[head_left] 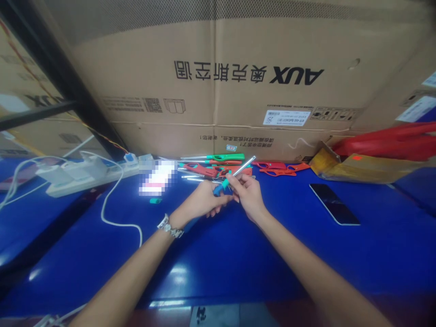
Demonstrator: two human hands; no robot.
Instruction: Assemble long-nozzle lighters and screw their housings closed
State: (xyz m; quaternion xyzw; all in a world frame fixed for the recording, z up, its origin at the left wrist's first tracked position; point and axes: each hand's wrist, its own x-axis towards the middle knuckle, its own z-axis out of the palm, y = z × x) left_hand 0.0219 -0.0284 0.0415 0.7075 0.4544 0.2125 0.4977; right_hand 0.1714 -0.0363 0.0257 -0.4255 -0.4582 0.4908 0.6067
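Note:
In the middle of the head view, both hands are closed on one long-nosed lighter (pixel 218 189) with a blue body, a teal collar and a metal tube pointing up to the right. My left hand (pixel 201 200), with a watch on its wrist, wraps around the blue body and hides part of it. At the collar and lower end of the tube, the fingers of my right hand (pixel 248 193) are closed. Just behind the hands lies a pile of similar lighters, among them a green lighter (pixel 229 157) and a red lighter (pixel 206 170). A small teal piece (pixel 156 200) rests left of my left hand.
A dark-screened phone (pixel 335 206) lies on the blue table (pixel 272 272) to the right. At the left are a white power strip (pixel 64 185) with plugs and a loose white cable (pixel 104 206). Large cardboard boxes (pixel 211 41) stand behind, with an open carton (pixel 361 168) holding red items.

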